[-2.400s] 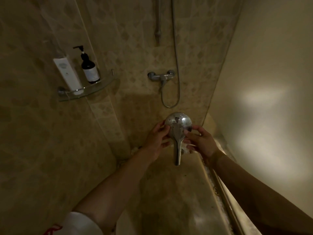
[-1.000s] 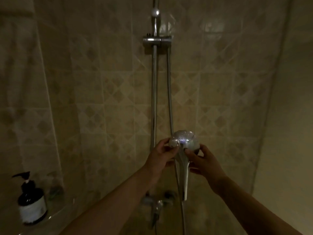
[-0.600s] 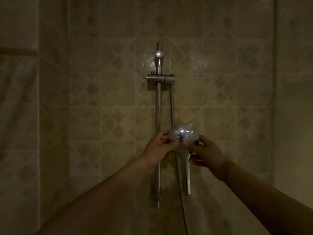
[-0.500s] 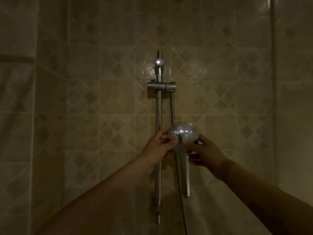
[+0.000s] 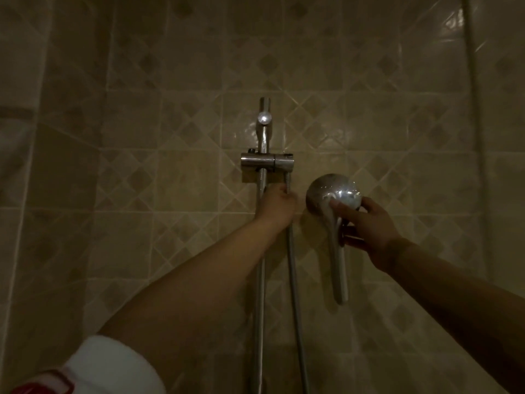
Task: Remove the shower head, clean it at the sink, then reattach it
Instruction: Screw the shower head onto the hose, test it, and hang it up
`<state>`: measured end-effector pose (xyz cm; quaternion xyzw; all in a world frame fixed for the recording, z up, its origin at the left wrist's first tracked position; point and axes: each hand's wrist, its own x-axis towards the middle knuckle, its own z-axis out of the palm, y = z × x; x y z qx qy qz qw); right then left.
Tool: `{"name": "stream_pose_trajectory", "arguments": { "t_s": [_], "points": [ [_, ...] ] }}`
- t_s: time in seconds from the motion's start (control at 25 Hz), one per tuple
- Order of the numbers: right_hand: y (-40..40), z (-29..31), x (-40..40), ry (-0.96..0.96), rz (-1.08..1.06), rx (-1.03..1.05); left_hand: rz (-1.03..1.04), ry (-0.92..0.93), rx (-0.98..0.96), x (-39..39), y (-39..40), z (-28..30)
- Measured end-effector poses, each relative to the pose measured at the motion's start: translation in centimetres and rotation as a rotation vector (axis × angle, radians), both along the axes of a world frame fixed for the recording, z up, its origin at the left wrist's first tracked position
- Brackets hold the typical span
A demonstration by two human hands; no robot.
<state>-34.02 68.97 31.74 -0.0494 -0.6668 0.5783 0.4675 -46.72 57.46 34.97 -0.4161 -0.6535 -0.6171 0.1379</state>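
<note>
The chrome shower head point(image 5: 331, 194) is held upright, round face up and handle point(image 5: 339, 268) pointing down, to the right of the wall rail. My right hand point(image 5: 366, 226) grips it just below the round part. My left hand point(image 5: 277, 204) is closed around the top of the metal hose point(image 5: 294, 280), right under the holder bracket point(image 5: 267, 162) on the vertical slide rail point(image 5: 260, 251). The hose end pokes up into the bracket. The shower head is not joined to the hose.
A tiled wall with a diamond pattern fills the view. A wall corner point(image 5: 473, 137) runs down the right side. My white sleeve with red trim point(image 5: 108, 371) shows at the bottom left. The light is dim.
My left hand let go of the shower head and moved left and up to the hose under the bracket. My right hand carried the shower head to the right. The view tilted up.
</note>
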Motion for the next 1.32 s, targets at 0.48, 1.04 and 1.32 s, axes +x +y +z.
{"name": "stream_pose_trajectory", "arguments": {
  "t_s": [0.48, 1.04, 1.32],
  "points": [
    [6.3, 1.8, 0.6, 0.065, 0.006, -0.01, 0.246, -0.311, 0.372, -2.3, 8.3, 2.8],
    [11.6, 0.7, 1.1, 0.099, 0.03, -0.09, -0.296, -0.8, 0.687, -4.0, 10.6, 5.2],
    [13.7, -1.5, 2.8, 0.118, 0.068, -0.18, -0.325, -0.578, 0.492, 4.6, 14.1, 7.6]
  ]
}}
